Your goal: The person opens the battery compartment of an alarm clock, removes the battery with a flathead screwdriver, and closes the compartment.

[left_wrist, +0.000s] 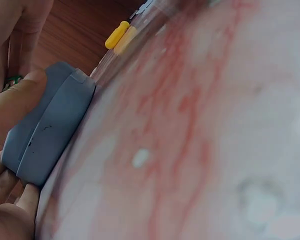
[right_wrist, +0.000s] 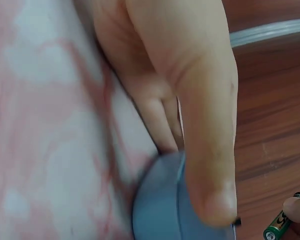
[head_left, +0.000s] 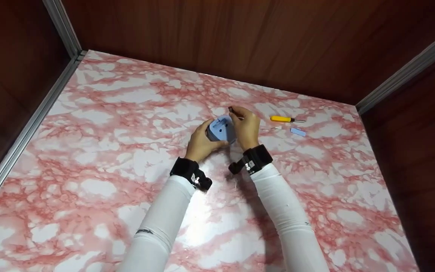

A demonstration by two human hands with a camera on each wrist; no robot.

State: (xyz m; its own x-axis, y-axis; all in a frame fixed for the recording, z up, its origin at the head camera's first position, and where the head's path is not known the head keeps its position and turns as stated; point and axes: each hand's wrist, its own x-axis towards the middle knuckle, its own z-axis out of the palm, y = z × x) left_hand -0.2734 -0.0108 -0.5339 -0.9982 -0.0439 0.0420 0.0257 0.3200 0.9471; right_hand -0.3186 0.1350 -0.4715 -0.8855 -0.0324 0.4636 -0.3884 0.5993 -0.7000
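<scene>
Along the left edge of the surface (head_left: 100, 189), a metal rail (head_left: 25, 139) was set beside a dark wooden panel (head_left: 10, 56). Both arms were covered by white sleeves (head_left: 164, 223), and a black wrist camera (head_left: 183, 169) was strapped to each wrist. Between the left and right edges, toward the far edge, a blue-grey device (head_left: 228, 133) was held by the left hand (head_left: 201, 145), its grip wrapped round the body, with the thumb laid along the near side. A slot-like recess (head_left: 221, 122) and a dark hole (head_left: 220, 130) were shown in the upturned face. At the device's right side, a green battery (right_wrist: 277, 227) was pinched in the grip of the right hand (head_left: 248, 126), partly covered by a fingertip. Farther right, toward the far right corner, a yellow-handled screwdriver (head_left: 281, 119) was laid, its shaft pointed at the right edge. A flat blue piece (head_left: 298, 132) was placed just beside the shaft, on its near side. The right edge was bordered by another wooden panel (head_left: 429, 121).
</scene>
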